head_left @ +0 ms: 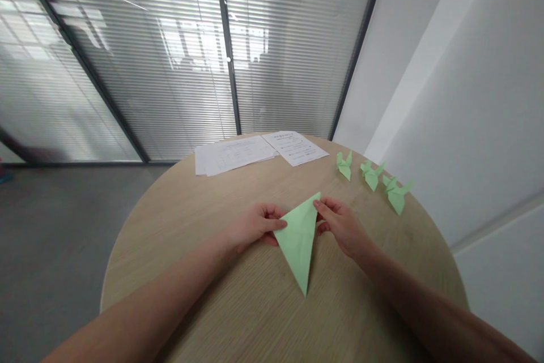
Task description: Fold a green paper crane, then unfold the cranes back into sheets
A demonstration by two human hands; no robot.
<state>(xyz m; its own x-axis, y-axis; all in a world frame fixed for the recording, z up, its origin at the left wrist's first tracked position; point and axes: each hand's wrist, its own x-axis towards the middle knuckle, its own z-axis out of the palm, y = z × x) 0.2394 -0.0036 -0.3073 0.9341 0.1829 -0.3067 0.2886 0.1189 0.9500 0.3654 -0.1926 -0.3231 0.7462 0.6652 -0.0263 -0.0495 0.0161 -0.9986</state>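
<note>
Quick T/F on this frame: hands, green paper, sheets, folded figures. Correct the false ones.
1. The left hand and right hand both hold the green paper. True.
2. The paper's long tip points away from the person. False: it points toward the person.
3. White sheets lie at the table's far side. True.
4. The folded figures are on the table's right side. True.
5. There are five folded figures. False: three.

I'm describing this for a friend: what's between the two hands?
In the head view, a folded green paper sits between the left hand and right hand, held by both.
</note>
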